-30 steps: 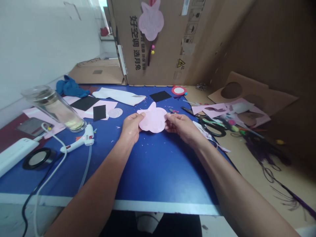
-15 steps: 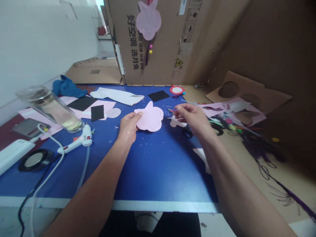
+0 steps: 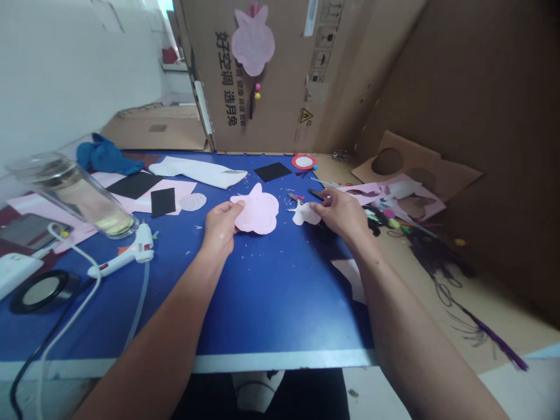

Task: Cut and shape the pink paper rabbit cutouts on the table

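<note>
My left hand [image 3: 220,227] pinches a pink cutout [image 3: 258,211] by its left edge, thumb on top. The cutout has a scalloped outline with pointed tips and is held just above the blue table. To its right, my right hand [image 3: 345,214] is closed, with a slim black object [image 3: 315,193] sticking out past its fingertips; its kind is unclear. Close to those fingers lies a small white scalloped cutout [image 3: 303,214]. A white paper piece [image 3: 351,277] is partly hidden under my right forearm.
On the left are a glue gun [image 3: 126,254], a glass of liquid [image 3: 100,207], black tape [image 3: 44,291] and a power strip [image 3: 17,271]. A similar pink cutout [image 3: 252,44] hangs on the cardboard behind. Cardboard scraps [image 3: 420,160] and purple strands [image 3: 441,256] lie right.
My right hand has come down close to the white cutout, and the slim black object now shows at its fingertips. My left hand still holds the pink cutout. The view has shifted slightly.
</note>
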Motion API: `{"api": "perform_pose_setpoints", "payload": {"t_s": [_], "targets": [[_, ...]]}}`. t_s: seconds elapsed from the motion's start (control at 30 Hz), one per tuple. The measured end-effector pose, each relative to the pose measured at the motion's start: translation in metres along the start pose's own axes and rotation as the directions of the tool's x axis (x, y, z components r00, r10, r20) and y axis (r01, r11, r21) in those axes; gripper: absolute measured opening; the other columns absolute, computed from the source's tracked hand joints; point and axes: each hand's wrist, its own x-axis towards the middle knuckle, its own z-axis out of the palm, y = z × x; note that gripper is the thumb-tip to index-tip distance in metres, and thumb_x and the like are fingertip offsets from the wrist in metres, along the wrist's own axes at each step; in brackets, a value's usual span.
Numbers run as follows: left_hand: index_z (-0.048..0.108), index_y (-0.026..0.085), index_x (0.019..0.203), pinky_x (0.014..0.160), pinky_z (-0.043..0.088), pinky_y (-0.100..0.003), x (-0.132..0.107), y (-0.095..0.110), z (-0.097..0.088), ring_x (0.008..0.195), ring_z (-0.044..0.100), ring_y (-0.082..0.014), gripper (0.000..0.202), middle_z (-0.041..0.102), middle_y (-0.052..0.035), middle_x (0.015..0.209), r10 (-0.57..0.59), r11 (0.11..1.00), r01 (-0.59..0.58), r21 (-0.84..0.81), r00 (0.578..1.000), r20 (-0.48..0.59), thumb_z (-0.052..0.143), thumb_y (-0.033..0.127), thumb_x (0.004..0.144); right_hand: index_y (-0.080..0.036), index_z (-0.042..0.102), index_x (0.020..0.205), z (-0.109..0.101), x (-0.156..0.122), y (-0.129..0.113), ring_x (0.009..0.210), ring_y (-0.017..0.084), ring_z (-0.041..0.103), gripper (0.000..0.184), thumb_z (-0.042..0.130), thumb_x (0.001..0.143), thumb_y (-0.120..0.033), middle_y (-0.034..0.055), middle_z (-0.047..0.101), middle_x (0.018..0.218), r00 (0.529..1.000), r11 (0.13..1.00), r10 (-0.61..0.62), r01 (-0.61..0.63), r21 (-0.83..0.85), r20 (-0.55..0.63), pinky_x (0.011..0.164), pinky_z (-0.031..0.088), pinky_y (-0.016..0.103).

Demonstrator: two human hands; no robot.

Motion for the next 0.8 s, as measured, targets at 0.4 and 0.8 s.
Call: {"api": "perform_pose_setpoints", "payload": {"t_s": [0.4, 0.8], "targets": [[0.064, 0.018, 0.067, 0.054, 0.05, -0.027, -0.002, -0.002, 0.002, 0.057, 0.061, -0.0155, 0.042, 0.067, -0.002, 0.065, -0.023, 1.0, 0.023, -0.003, 0.999, 0.038, 0.093, 0.046, 0.056, -0.027, 0.072, 0.133, 0.019, 0.006, 0.005, 0.112, 0.036, 0.07, 0.053, 0.069, 0.084, -0.049, 0.0099, 0.079, 0.112, 0.999, 0.999, 0.019, -0.018, -0.035, 0.033, 0.09, 0.053, 0.048], [0.061, 0.018, 0.065, 0.053, 0.049, -0.026, -0.001, -0.004, 0.001, 0.056, 0.059, -0.0139, 0.039, 0.064, -0.0005, 0.065, -0.027, 1.0, 0.027, 0.005, 0.998, 0.058, 0.092, 0.042, 0.063, -0.025, 0.072, 0.135, 0.025, 0.016, 0.004, 0.099, 0.03, 0.073, 0.056, 0.07, 0.079, -0.029, 0.006, 0.081, 0.102, 0.998, 0.995, 0.04, -0.044, 0.087, 0.054, 0.087, 0.053, 0.041]]}}
